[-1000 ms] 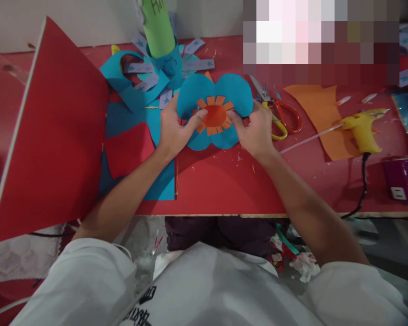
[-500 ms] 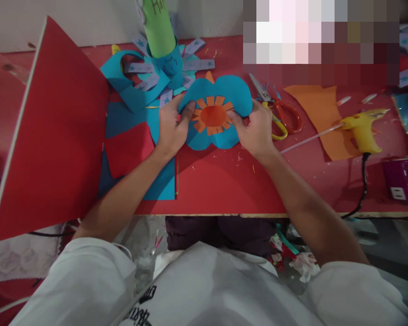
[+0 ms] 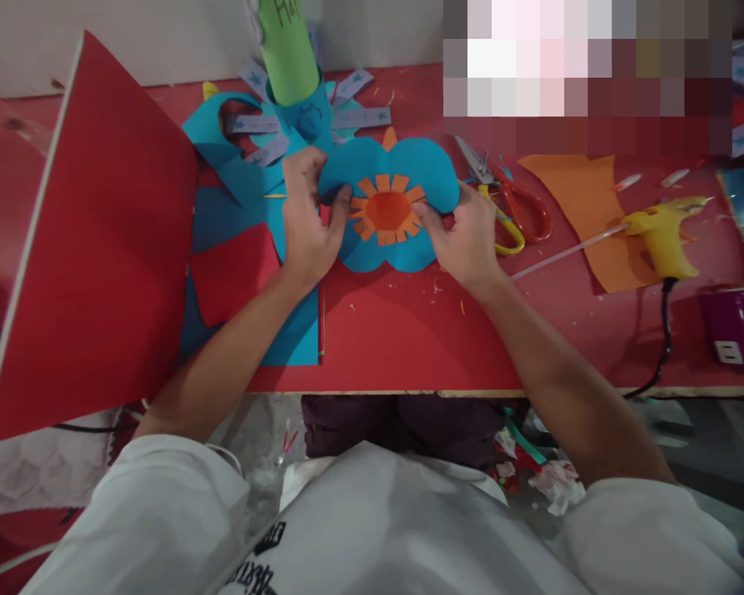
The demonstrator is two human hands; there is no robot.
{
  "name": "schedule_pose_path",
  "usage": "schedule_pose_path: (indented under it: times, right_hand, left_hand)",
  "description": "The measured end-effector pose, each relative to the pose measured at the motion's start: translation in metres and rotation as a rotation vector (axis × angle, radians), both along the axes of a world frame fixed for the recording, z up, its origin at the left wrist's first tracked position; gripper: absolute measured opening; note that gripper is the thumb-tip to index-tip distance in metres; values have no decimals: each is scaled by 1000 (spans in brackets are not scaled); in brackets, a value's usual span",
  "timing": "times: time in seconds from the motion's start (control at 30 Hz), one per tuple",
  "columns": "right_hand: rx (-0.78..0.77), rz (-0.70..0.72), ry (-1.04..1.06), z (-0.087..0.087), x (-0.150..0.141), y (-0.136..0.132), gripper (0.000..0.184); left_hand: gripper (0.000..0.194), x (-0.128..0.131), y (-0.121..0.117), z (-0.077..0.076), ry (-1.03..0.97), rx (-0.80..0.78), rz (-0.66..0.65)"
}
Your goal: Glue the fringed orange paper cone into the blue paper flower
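Between my hands is a blue paper flower (image 3: 363, 252) with rounded petals, held a little above the red table. At its middle sits an orange paper piece (image 3: 388, 211) with a fringe of short tabs bent outward. My left hand (image 3: 313, 215) pinches the flower's left side, thumb in front at the fringe and fingers partly behind the petal. On the other side, my right hand (image 3: 465, 235) grips the right petals, its thumb close to the orange tabs and its fingers mostly hidden behind the paper. A small orange tip (image 3: 390, 139) shows beyond the top petals.
Scissors (image 3: 521, 211) with red and yellow handles lie right of the flower. Further right, a yellow glue gun (image 3: 663, 240) rests on orange paper (image 3: 570, 198). An upright red board (image 3: 112, 248) stands left, near blue sheets (image 3: 294, 339). A green paper cylinder (image 3: 288, 54) stands behind.
My left hand has shifted slightly left and its fingers have moved up along the petal. The upper left petal is spread flatter. My right hand stays nearly the same.
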State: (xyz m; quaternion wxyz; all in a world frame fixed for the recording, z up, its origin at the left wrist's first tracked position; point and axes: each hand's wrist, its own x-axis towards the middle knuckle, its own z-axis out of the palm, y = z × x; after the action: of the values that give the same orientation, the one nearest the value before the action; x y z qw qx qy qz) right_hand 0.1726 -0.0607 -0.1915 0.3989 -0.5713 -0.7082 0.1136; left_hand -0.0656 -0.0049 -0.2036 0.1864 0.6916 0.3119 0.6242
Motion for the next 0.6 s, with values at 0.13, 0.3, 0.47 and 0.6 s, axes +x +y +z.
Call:
schedule_pose_path:
  times: [0.13, 0.3, 0.47, 0.6]
  right_hand:
    - [15, 0, 9, -4, 3, 1, 53]
    - [72, 29, 45, -6, 4, 2, 53]
    - [74, 78, 85, -10, 5, 4, 45]
    - [103, 93, 109, -15, 7, 7, 42]
  left_hand:
    - [34, -4, -2, -3, 15, 85, 36]
    - [27, -18, -1, 3, 330, 83, 30]
    - [28, -19, 0, 8, 368, 25, 55]
    - [33, -18, 3, 8, 329, 37, 46]
